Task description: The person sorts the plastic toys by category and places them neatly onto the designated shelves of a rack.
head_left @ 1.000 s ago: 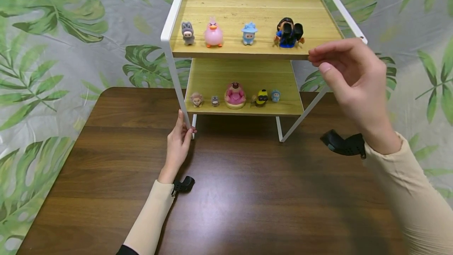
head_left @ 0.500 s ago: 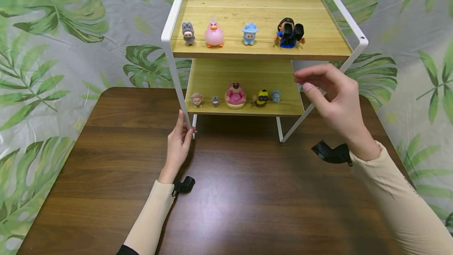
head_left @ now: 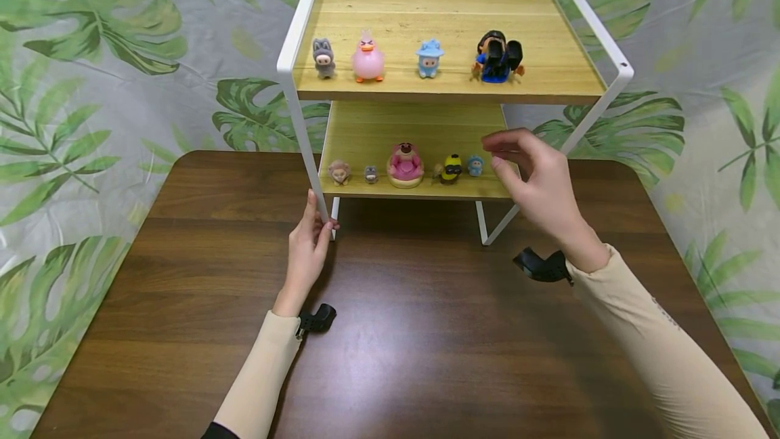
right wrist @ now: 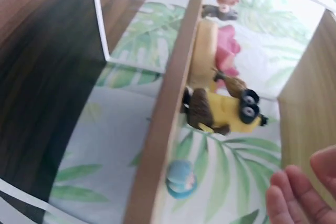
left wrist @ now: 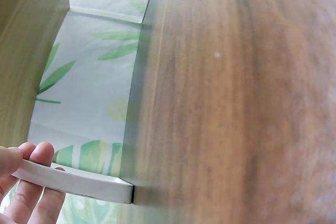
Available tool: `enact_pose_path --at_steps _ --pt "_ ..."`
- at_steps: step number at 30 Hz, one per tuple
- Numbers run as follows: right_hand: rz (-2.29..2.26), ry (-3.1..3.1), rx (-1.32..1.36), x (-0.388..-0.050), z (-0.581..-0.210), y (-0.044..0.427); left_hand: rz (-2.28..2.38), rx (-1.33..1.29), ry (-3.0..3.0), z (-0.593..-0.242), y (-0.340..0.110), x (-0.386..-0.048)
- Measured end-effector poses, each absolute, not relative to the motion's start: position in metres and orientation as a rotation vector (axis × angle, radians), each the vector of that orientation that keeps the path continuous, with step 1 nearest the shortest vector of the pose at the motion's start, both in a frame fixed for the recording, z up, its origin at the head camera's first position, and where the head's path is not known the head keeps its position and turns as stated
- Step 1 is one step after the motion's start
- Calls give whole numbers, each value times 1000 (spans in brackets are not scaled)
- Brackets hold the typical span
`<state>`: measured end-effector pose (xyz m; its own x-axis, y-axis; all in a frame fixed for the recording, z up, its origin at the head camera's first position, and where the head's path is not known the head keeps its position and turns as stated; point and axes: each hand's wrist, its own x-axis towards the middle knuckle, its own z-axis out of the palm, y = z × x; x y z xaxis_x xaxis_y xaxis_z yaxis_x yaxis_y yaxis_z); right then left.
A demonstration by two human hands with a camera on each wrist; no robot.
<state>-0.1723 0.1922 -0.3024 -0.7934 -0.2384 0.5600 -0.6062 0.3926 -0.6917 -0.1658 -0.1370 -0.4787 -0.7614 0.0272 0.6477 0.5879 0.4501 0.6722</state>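
My left hand (head_left: pixel 307 242) grips the white front-left leg (left wrist: pixel 73 181) of a two-tier shelf, fingers and thumb on either side of it. Off the lower board's right end hovers my right hand (head_left: pixel 539 185), its fingers loosely bent and nothing between them. Nearest to it stands a small blue figurine (head_left: pixel 475 166), apart from the fingertips. Beside that is a yellow Minion figurine (right wrist: pixel 226 111) with black goggles. A pink bear figurine (head_left: pixel 405 165) sits mid-board. Further left are a tiny grey figurine (head_left: pixel 370 173) and a tan one with a shaggy mane (head_left: pixel 338 172).
The upper board (head_left: pixel 439 9) bears a grey figurine (head_left: pixel 324 58), a pink bird (head_left: pixel 368 59), a blue-hatted figurine (head_left: pixel 429 59) and a dark-haired figurine (head_left: pixel 495 59) with black parts in front. The shelf stands on a dark wooden table (head_left: pixel 396 330) before a leaf-print cloth (head_left: pixel 91 32).
My right hand has moved down and left, from the upper board's right front corner to beside the lower board's right end. My left hand and the figurines have stayed put.
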Motion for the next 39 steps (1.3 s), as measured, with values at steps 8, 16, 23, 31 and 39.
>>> enact_pose_path --at_steps 8,16,23,31,39 --pt "1353 -2362 643 -177 -317 185 -1303 -510 -2143 -480 -137 -165" --pt "1237 -2429 567 -186 -330 180 -1309 -516 -2130 -480 -137 -164" --pt "1173 -2515 489 -191 -336 177 -1307 -515 -2136 -479 -137 -164" --pt "1102 -2550 460 -192 -340 176 -1315 -517 -2130 -479 -137 -165" --pt "1117 -2503 463 -190 -342 176 -1312 -515 -2131 -480 -137 -166"
